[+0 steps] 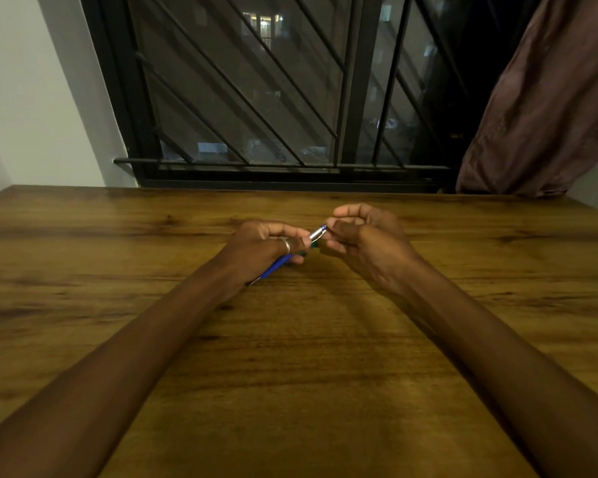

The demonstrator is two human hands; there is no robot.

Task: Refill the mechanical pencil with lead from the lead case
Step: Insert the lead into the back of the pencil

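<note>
A blue mechanical pencil [279, 263] is gripped in the left hand [261, 248], its silver end, pointing toward two o'clock, pinched by the right hand [363, 243] fingertips above the wooden table [290, 357].

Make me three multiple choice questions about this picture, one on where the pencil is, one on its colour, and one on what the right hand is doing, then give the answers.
1. Where is the mechanical pencil?
A. Lying alone on the table
B. Held in the left hand above the table
C. On the window ledge

2. What colour is the pencil's barrel?
A. Blue
B. Red
C. Yellow

3. What is the right hand doing?
A. Resting flat on the table
B. Holding the curtain
C. Pinching at the pencil's silver top end

Answers:
1. B, the left hand wraps the barrel above the wooden table.
2. A, a blue length shows below the left hand, with a silver section toward the top end.
3. C, the right hand has its fingers closed at the silver end; whether they hold a lead or a cap is too small to tell.
</note>
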